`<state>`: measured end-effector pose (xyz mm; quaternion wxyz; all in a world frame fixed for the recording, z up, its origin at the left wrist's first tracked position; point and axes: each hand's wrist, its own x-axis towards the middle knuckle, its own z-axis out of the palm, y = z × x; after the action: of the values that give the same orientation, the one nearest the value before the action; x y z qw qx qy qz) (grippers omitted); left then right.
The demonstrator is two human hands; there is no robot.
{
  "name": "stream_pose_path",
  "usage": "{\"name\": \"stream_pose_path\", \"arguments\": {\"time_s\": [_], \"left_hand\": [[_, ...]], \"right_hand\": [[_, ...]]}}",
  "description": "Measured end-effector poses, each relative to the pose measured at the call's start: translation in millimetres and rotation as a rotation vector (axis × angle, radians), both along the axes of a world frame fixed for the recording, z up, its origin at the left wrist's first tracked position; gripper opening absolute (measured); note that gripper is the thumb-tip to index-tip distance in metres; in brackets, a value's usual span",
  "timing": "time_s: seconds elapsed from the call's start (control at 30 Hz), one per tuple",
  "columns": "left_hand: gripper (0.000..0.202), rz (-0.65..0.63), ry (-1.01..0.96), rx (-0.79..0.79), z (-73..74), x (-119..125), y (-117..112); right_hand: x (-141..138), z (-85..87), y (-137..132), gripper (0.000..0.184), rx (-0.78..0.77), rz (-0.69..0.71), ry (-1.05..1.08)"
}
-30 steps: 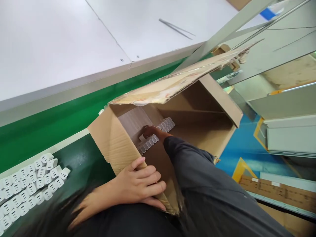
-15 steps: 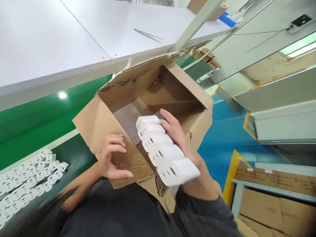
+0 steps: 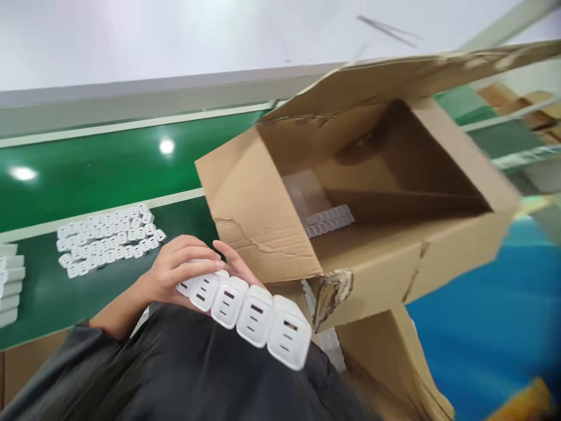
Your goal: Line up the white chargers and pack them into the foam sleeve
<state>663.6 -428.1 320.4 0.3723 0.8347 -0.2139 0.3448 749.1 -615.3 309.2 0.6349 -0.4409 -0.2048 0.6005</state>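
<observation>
My left hand (image 3: 186,270) is closed over the near end of a row of white plug adapters (image 3: 252,313), which I hold just above my dark sleeve. The row runs down to the right, slot faces up. My right hand cannot be seen; it may be under the row or the sleeve. Just right of the row stands an open, torn cardboard box (image 3: 258,210), tilted toward me. Deep inside it lies another strip of white adapters (image 3: 329,219) beside clear plastic.
A flat batch of white adapters (image 3: 109,240) lies on the dark green surface to the left, with a stack of more (image 3: 9,280) at the left edge. Behind runs a green conveyor belt (image 3: 109,169) and a white tabletop (image 3: 131,35). Blue floor (image 3: 464,333) shows at the right.
My right hand lifted a row of adapters out of the box and brought it toward my body. My left hand let go of the box rim and took the row's end. The view swung left.
</observation>
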Motion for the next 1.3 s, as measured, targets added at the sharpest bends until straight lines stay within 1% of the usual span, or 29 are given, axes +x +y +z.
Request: {"name": "stream_pose_path", "arguments": {"time_s": [0.1,0.13,0.2,0.27,0.37,0.4,0.47,0.5,0.57,0.63,0.67,0.73,0.8,0.9,1.03,1.1,1.17,1.23,1.3], "left_hand": [[0.06,0.122,0.179,-0.006,-16.2,-43,11],[0.06,0.166,0.263,0.0,-23.3,-57,13],[0.057,0.259,0.456,0.036,-41.5,-81,14],[0.06,0.352,0.64,0.054,-66.9,-99,10],[0.072,0.53,0.799,0.021,-116.4,-118,-1],[0.072,0.579,0.83,0.015,-133.6,-122,-4],[0.068,0.66,0.876,0.005,-164.2,-131,-10],[0.065,0.694,0.894,-0.001,-176.6,-136,-11],[0.058,0.763,0.933,-0.01,-194.7,-147,-11],[0.053,0.82,0.972,-0.006,-205.4,-158,-7],[0.052,0.843,0.991,0.0,-208.9,-164,-3],[0.053,0.876,1.023,0.023,-214.1,-175,9],[0.054,0.894,1.049,0.054,-218.4,-188,25],[0.054,0.904,1.085,0.112,-224.2,-211,54],[0.052,0.887,1.111,0.19,-231.2,-243,88],[0.052,0.865,1.105,0.221,-235.3,-252,101],[0.052,0.843,1.086,0.247,-239.9,-256,111],[0.053,0.821,1.062,0.267,-244.2,-257,119],[0.053,0.799,1.038,0.285,-247.2,-256,125]], "right_hand": [[-19,-33.1,23,0.086,0.026,0.038,0.177],[-25,-46.6,31,0.087,0.024,0.056,0.226],[-35,-76.6,45,0.081,0.001,0.091,0.339],[-45,-108.7,59,0.074,-0.04,0.143,0.42],[-60,-153.8,76,0.068,-0.105,0.231,0.435],[-65,-166.7,80,0.064,-0.129,0.257,0.425],[-72,-188.6,88,0.056,-0.184,0.315,0.402],[-74,-197.4,91,0.051,-0.209,0.35,0.389],[-74,-211.6,99,0.045,-0.254,0.426,0.364],[-69,-222.4,107,0.042,-0.287,0.477,0.33],[-66,-227.1,112,0.044,-0.297,0.482,0.307],[-59,-235.9,119,0.048,-0.311,0.446,0.255],[-52,-243.9,124,0.048,-0.325,0.387,0.201],[-47,-252.3,123,0.052,-0.349,0.332,0.141],[-44,-252.6,111,0.065,-0.335,0.353,0.117],[-45,-249.5,106,0.072,-0.303,0.383,0.115],[-47,-246.5,104,0.076,-0.26,0.406,0.101],[-51,-244.6,105,0.073,-0.218,0.42,0.061],[-55,-244.3,109,0.063,-0.184,0.435,-0.01]]}}
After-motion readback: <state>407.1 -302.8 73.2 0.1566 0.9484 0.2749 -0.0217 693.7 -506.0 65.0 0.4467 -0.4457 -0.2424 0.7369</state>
